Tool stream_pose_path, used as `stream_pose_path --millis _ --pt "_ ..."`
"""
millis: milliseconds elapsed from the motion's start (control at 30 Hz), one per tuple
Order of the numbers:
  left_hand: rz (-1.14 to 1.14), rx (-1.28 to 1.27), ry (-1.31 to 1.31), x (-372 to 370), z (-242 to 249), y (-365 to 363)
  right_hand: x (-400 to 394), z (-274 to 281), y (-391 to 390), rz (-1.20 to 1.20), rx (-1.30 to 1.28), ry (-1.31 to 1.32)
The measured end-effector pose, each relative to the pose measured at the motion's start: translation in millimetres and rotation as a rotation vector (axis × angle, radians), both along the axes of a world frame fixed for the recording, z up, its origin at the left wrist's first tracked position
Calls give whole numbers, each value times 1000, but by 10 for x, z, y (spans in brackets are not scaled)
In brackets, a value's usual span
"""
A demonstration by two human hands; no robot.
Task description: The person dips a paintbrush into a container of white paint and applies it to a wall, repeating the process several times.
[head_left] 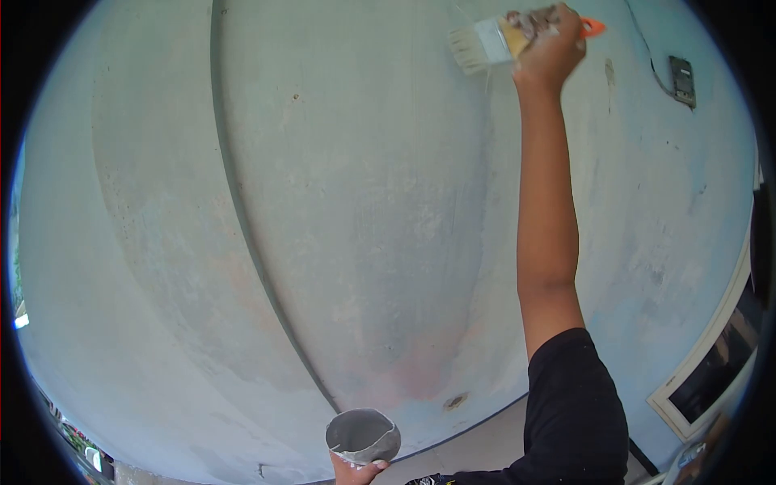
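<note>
A wide paintbrush with pale bristles, a whitish band and an orange handle end is gripped in my right hand, high on the right side of the wall. Its bristles point left and lie on or very close to the wall; contact is hard to make out. Low in the view, my left hand holds a grey cup-like container by its lower side, its mouth tilted toward me. White smears mark the fingers there. What the container holds cannot be seen clearly.
A narrow vertical strip runs down the wall left of centre. At the upper right sits a dark electrical box with a cable. A small hole shows low on the wall. A pale-framed window stands at the lower right.
</note>
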State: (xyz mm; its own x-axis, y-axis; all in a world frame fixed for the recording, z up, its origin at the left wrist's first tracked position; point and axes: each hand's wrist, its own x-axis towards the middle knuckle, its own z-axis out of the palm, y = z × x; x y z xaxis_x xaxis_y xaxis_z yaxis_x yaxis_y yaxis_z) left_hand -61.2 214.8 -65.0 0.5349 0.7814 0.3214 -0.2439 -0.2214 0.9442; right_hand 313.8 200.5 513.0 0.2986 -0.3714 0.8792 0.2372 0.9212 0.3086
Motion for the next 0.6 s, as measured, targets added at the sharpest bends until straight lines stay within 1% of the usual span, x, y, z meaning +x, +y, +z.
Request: stream_pose_path --millis 33,67,100,133,167,200,233,267,300,333,367,400,433,467,500,533,567,600 --pt "-32 50 38 -13 1 13 -128 -310 -151 -29 -24 -53" --pt "-59 101 71 -16 -19 47 -339 -732 -275 -119 -83 35" --pt "-39 275 166 -32 -331 140 -325 -1210 -378 -166 -193 -36" --pt "-31 276 178 -98 -291 123 -373 -1796 -493 -171 -335 -54" --pt "-118 69 111 -113 -188 36 -394 -2491 -544 -262 -474 50" --pt "-205 -137 30 -116 -57 -6 -297 -3191 -592 -406 -551 -73" --pt "-199 -139 23 -129 132 -6 -327 -3896 -721 -524 -711 -8" --pt "-257 -136 14 -113 347 -24 -318 -4691 -921 -510 -1058 222" --pt "-314 -137 11 -107 462 -52 -457 -5315 -1148 -553 -1296 513" --pt "-303 -144 16 -81 441 -44 -490 -5980 -1436 -525 -1423 654" --pt "-290 -72 -47 -15 379 -6 -507 -6655 -1747 -715 -1515 730" --pt "-275 9 -116 52 363 1 -362 -7531 -2110 -588 -1720 952" --pt "-288 -51 -94 92 403 -66 -355 -8171 -2458 -1371 -1749 558" --pt "-277 -48 -97 146 426 -127 -534 -8458 -2746 -1714 -1791 512" --pt "-314 -43 -71 196 436 -187 -614 -8791 -3046 -1669 -1896 669" --pt "-352 -39 -44 244 441 -250 -700 -8715 -3225 -1615 -1998 828" --pt "-380 -16 -13 284 439 -314 -810 -8520 -3378 -1613 -2000 813" --pt "-370 -19 -14 326 424 -371 -950 -8172 -3457 -1264 -2185 1000"
